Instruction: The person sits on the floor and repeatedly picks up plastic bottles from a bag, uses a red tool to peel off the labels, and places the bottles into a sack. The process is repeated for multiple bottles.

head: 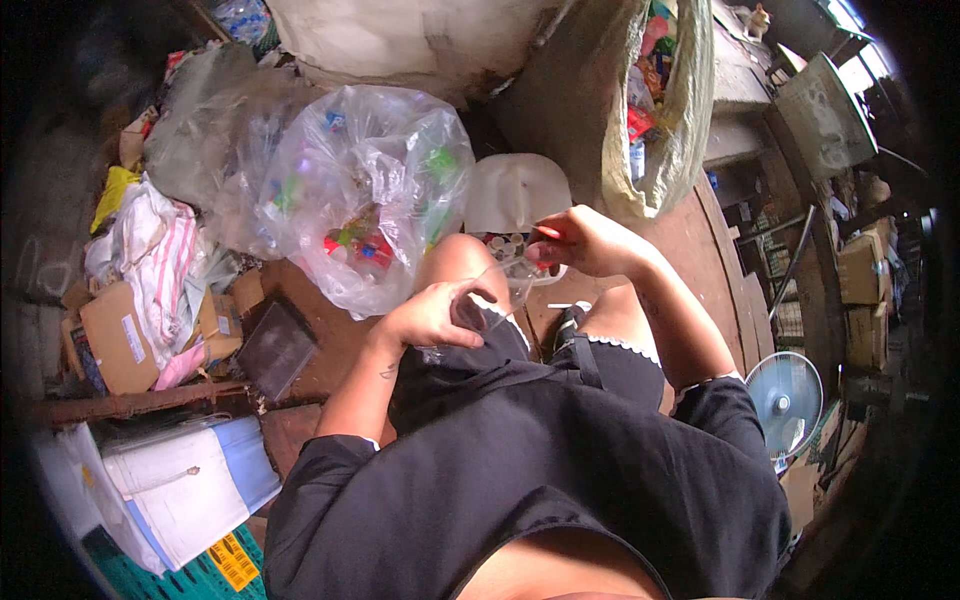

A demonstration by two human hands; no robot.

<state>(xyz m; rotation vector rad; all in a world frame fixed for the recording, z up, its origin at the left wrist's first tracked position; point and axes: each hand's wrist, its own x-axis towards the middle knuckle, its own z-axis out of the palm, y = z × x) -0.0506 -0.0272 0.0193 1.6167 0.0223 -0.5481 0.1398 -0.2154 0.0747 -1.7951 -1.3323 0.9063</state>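
My left hand [444,315] is curled around a clear plastic bottle [501,294] above my thigh. My right hand [574,244] pinches something small and red-orange, perhaps a knife handle, by the bottle's other end; its exact shape is partly covered by my fingers. Beneath that hand, a cut whitish plastic jug [517,187] holds several bottle caps [504,243]. Left of the jug stands a large translucent bag [375,150] with bottles and red and green plastic pieces inside.
An upright yellowish sack [694,127] of coloured packaging is beyond my right hand. Cardboard boxes [120,337] and cloths lie at left, above a white and blue box [180,487]. An electric fan [784,403] stands at right. A cat [757,21] is at the far upper right.
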